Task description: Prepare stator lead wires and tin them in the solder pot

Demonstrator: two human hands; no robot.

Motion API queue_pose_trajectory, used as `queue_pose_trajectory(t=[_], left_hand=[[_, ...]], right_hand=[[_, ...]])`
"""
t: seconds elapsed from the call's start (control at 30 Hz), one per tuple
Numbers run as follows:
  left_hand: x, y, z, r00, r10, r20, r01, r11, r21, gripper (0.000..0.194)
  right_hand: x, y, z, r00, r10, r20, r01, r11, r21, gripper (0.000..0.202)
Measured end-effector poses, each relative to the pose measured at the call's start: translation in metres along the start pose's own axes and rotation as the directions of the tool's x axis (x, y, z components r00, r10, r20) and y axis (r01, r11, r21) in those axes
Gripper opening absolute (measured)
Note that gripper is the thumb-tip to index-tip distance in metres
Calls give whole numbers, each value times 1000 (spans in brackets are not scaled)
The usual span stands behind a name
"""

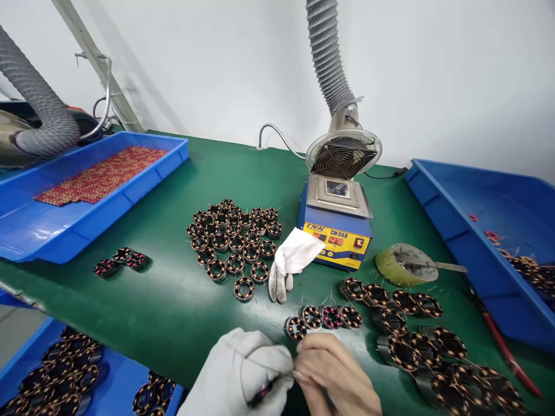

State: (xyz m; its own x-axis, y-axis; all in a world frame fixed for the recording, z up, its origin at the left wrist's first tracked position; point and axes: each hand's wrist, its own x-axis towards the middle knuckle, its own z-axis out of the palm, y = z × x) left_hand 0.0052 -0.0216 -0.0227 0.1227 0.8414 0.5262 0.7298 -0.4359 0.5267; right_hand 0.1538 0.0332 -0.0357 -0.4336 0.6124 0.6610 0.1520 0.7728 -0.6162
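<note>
My left hand [247,372], in a white glove, is closed around a motor stator [261,393], of which only a dark and pinkish part shows between the fingers. A thin wire [264,367] runs across the glove to my right hand [333,372], which is bare and pinches the wire at its fingertips. Just beyond my hands stands a short row of wound stators [312,316], one with a pink face. An empty white glove [295,260] lies past them, beside a large group of copper-wound stators [234,237].
A blue CM 558 solder pot [336,231] stands under an extraction hose [325,52]. Right of it are a yellow-green bowl [384,266] with a spatula, more stators [403,352], red-handled pliers [511,355] and a blue tray [468,225]. Another blue tray [143,188] holds red boards.
</note>
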Motion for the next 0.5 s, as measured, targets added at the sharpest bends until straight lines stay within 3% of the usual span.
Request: queue_pose_trajectory(t=[0.07, 0.13, 0.2, 0.23, 0.3, 0.4, 0.47, 0.5], left_hand=[[4, 2, -4, 995, 94, 18, -96, 980, 176, 23], [7, 4, -9, 984, 170, 50, -177, 923, 341, 30], [8, 5, -13, 985, 167, 52, -174, 917, 359, 29], [6, 5, -14, 991, 113, 66, -128, 943, 308, 24], [3, 5, -14, 996, -21, 89, 7, 989, 147, 13], [0, 6, -9, 985, -156, 73, 162, 983, -83, 11], [0, 6, -5, 986, -166, 2, 165, 977, -137, 13], [1, 6, -3, 990, -141, -12, 139, 984, -110, 14]], right_hand=[[-1, -4, -2, 990, 127, 56, -127, 992, 9, 27], [-3, -7, -4, 929, 342, 143, -362, 920, 152, 38], [-7, -7, -4, 841, 483, 242, -539, 780, 318, 48], [-9, -6, -3, 833, 498, 240, -553, 747, 369, 50], [-10, -3, 0, 902, 423, 82, -420, 820, 389, 43], [-7, 3, 4, 977, 153, -148, -103, 948, 301, 18], [-6, 3, 3, 989, 47, -139, -13, 971, 237, 16], [-7, 2, 2, 995, 46, -89, -27, 979, 204, 15]])
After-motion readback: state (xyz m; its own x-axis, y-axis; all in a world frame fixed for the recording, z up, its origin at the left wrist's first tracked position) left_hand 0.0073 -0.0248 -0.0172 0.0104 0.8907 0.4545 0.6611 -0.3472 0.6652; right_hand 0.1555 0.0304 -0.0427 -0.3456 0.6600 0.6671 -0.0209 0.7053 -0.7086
